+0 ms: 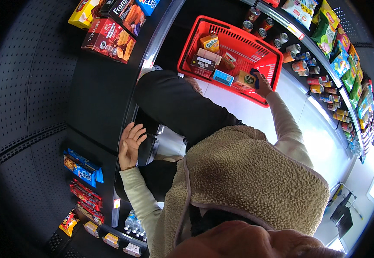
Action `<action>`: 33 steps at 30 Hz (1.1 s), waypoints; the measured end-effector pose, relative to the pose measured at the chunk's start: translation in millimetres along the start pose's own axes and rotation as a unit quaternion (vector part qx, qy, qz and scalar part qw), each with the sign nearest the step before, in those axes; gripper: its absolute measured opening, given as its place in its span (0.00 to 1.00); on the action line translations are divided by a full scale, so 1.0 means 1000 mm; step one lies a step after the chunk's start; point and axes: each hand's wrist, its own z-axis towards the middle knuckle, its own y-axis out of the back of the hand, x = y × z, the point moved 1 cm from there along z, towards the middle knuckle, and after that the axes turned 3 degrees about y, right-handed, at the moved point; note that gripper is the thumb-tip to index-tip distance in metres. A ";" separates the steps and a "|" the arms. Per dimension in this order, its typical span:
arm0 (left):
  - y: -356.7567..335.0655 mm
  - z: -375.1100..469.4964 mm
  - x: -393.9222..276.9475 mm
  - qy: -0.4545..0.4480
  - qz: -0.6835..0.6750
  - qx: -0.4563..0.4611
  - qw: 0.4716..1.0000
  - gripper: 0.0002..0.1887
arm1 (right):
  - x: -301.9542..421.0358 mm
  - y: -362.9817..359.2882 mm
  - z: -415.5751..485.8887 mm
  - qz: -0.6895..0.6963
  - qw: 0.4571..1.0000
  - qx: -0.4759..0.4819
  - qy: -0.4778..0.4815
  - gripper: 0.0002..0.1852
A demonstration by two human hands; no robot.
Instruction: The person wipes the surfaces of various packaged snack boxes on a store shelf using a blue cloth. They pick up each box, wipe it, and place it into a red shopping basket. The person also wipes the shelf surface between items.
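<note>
My right hand [263,84] reaches into the right end of a red plastic shopping basket [230,27], its fingers around a small dark blue item [254,74] whose kind is hard to make out. Beside that item lies an orange-and-tan box [245,80]. A blue box [223,77], a black box [203,63], a pink box [209,55], a yellow-orange carton [210,43] and a small brown-and-red box [229,60] are also in the basket. My left hand [131,145] is raised at the edge of the black shelf [93,106], palm up and fingers apart, holding nothing.
Red biscuit boxes [109,40] stand at the shelf's far end; blue biscuit packs [83,167] and red packs [86,195] lie nearer. Drink cans [300,66] and snack bags [338,61] line the shelves on the right. My bent knee [161,87] is beside the basket. A dustpan [342,213] stands lower right.
</note>
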 end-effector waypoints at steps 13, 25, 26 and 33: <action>-0.011 0.005 -0.072 -0.075 0.093 -0.094 0.988 0.42 | -0.013 0.037 0.062 -0.036 0.988 0.151 0.027 0.21; -0.058 0.184 -0.141 -0.229 0.418 -0.281 0.833 0.44 | -0.015 0.038 0.076 -0.007 0.989 0.134 0.056 0.18; -0.062 0.201 -0.138 -0.242 0.419 -0.271 0.832 0.42 | -0.016 0.042 0.076 -0.052 0.985 0.148 0.067 0.18; -0.066 0.228 -0.121 -0.327 0.201 -0.227 0.895 0.25 | 0.045 0.088 0.085 0.127 0.986 0.103 0.024 0.17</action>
